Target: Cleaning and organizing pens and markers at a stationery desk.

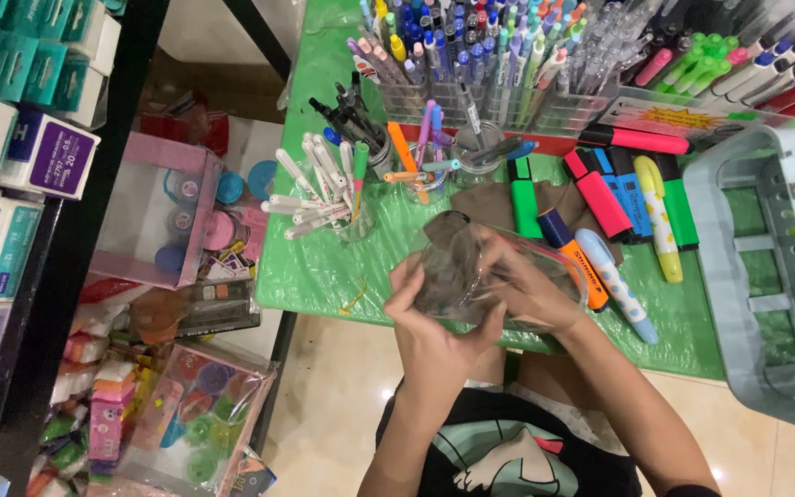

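A clear plastic cup [457, 267] sits tipped between both hands just above the near edge of the green-covered table [324, 271], its open mouth turned up and away from the person. The left hand [430, 327] cups it from below and the near side, fingers curled around the wall, while the right hand [526, 285] wraps the far side with fingers closed on the plastic, so the cup is steadied from two sides and cannot roll. Just beyond it lie fat highlighters [614, 198] in green, pink, blue and yellow, laid flat side by side on the cloth, and an orange-capped marker [570, 253] lies just beside the right hand. Further back, a clear jar of white pens [319, 189] leans open like a fan, and rows of pens [508, 55] stand upright in clear holders, kept sorted by kind. A grey plastic basket [747, 276] stands to the right, and boxed stock [11, 138] fills the shelves to the left.
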